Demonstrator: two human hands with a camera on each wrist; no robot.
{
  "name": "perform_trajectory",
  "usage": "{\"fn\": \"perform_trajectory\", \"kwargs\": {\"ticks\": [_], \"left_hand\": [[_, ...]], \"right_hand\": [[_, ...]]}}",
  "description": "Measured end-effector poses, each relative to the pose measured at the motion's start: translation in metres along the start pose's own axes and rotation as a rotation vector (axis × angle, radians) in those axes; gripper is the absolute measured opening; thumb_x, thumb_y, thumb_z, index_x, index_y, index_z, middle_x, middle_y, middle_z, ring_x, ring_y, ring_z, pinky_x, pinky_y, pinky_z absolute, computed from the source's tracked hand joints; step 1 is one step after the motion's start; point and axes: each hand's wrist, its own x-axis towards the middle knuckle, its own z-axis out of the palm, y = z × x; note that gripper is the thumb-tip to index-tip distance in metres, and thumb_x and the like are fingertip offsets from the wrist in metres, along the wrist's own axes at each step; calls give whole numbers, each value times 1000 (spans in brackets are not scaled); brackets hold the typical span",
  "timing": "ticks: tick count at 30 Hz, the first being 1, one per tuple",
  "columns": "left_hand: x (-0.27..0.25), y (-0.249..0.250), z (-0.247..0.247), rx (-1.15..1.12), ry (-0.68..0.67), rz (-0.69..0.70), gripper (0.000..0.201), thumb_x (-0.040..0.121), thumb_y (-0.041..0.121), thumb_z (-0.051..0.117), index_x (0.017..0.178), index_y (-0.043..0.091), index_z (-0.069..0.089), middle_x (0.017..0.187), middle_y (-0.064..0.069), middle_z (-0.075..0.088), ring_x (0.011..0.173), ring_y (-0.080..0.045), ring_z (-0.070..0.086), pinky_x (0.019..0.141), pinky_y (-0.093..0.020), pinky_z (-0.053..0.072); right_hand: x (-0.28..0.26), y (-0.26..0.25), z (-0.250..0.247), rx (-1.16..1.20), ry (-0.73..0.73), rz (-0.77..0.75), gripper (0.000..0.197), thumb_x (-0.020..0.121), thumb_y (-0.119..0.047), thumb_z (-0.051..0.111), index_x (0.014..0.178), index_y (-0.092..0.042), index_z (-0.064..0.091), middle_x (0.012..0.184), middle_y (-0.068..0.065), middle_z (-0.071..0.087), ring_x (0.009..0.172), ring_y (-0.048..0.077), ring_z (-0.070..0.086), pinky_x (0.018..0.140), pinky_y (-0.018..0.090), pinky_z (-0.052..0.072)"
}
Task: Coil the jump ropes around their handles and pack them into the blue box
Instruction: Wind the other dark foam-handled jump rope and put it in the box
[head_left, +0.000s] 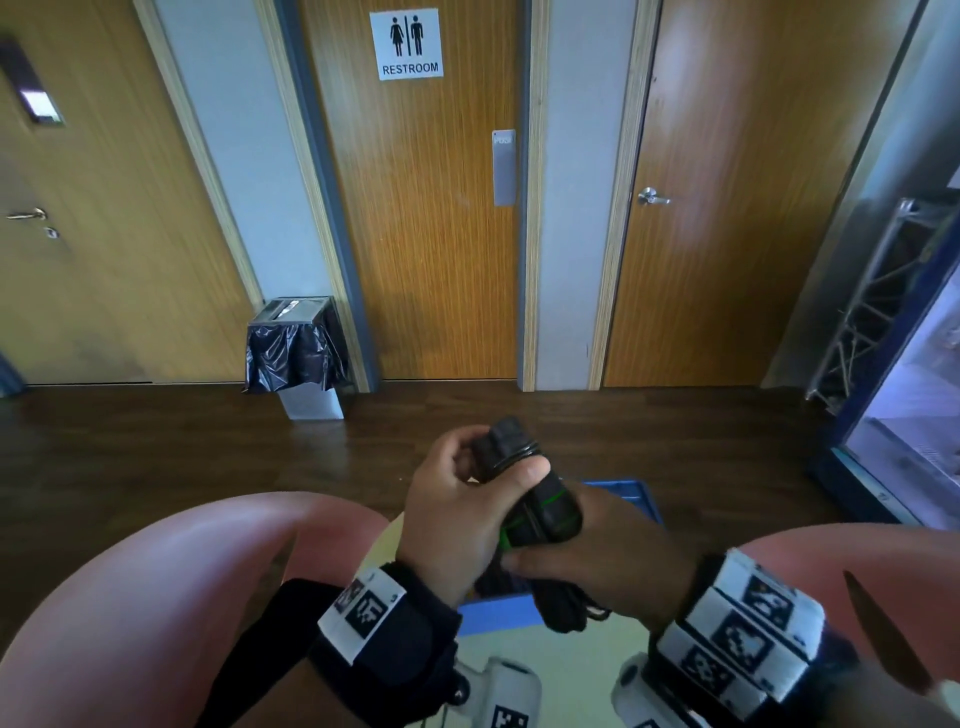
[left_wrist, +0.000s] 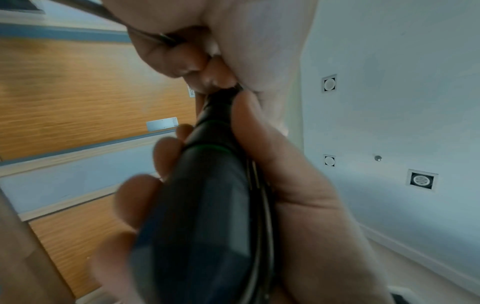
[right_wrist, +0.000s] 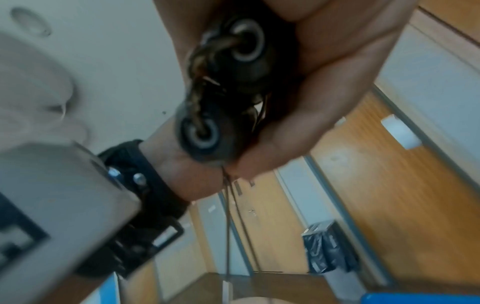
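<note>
Two black jump-rope handles with green rings (head_left: 540, 514) lie side by side and are held up in front of me. My left hand (head_left: 467, 488) grips their upper end, thumb pressed beside the turns of black rope (head_left: 511, 447) wound there. My right hand (head_left: 608, 545) wraps the lower half. Loose rope loops (head_left: 566, 608) hang under the hands into the blue box (head_left: 634, 493). In the left wrist view fingers curl round the handles (left_wrist: 207, 205). The right wrist view shows the two round end caps (right_wrist: 200, 133) with rope strands (right_wrist: 228, 226) dangling from them.
The blue box rests on a pale yellow surface (head_left: 571, 654) between two pink rounded forms (head_left: 156, 597). Beyond lies dark wood floor. A bin with a black bag (head_left: 296, 353) stands by the restroom door (head_left: 431, 234). A glass-fronted cabinet (head_left: 909, 415) stands at the right.
</note>
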Motion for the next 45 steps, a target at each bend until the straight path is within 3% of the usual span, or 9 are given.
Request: {"fn": "perform_trajectory", "kwargs": {"ticks": [3,8,12,19,24,27,30,35,45], "left_hand": [[-5,8,28,-10,-44,42,49,52,52,80,95,32,69,91,9,74,85,-8,70,74,-23,56],[-12,17,54,-224,-303,-10,42,67,29,80,107,30,71,106,-12,74,98,-31,71,85,-47,57],[-19,10,76,-402,-319,-44,46,69,20,80,114,19,70,109,-16,72,99,-30,69,80,-40,57],[-43,9,115,-576,-401,-209,90,58,63,84,121,3,61,100,-15,72,82,-26,67,67,-36,57],[-40,10,122,-481,-221,-148,61,71,38,75,101,-10,52,82,-22,61,77,-35,59,71,-42,50],[-36,5,127,-277,-37,-126,42,66,39,78,88,8,62,82,-16,59,79,-30,58,75,-48,48],[-38,8,136,-118,20,-72,46,61,46,80,89,14,65,83,-5,64,81,-23,64,78,-47,53],[-36,8,133,-264,-67,-14,56,61,36,81,105,4,65,89,-6,68,82,-19,65,70,-33,53],[-44,7,135,-380,-165,-3,80,58,46,91,109,-6,60,84,-16,67,57,-14,64,49,-21,50]], "right_hand": [[-13,13,-27,183,-51,33,18,77,-10,81,82,-26,75,72,-5,71,69,10,68,68,28,51],[-35,26,-71,467,-156,40,10,72,-11,70,76,-18,75,70,8,68,59,22,66,58,28,54],[-49,36,-90,564,-241,76,9,74,-15,69,78,-7,71,71,15,65,56,28,63,55,29,52],[-60,51,-95,910,-496,178,34,57,-19,86,85,-6,73,74,15,62,53,27,63,50,30,53],[-58,54,-110,562,-418,276,44,59,-22,83,98,-10,68,79,8,67,62,22,66,57,31,54],[-58,54,-110,61,-202,99,49,72,-19,85,112,-26,59,90,-2,69,71,9,66,61,28,53],[-58,63,-106,-173,-89,-21,41,74,-13,72,110,-27,56,92,4,66,76,22,65,66,43,54],[-62,66,-111,246,-128,119,39,53,-7,60,92,-9,55,62,4,49,51,18,46,55,32,39],[-76,71,-127,809,-545,224,48,50,-11,57,96,-3,51,74,14,48,55,23,48,48,20,34]]}}
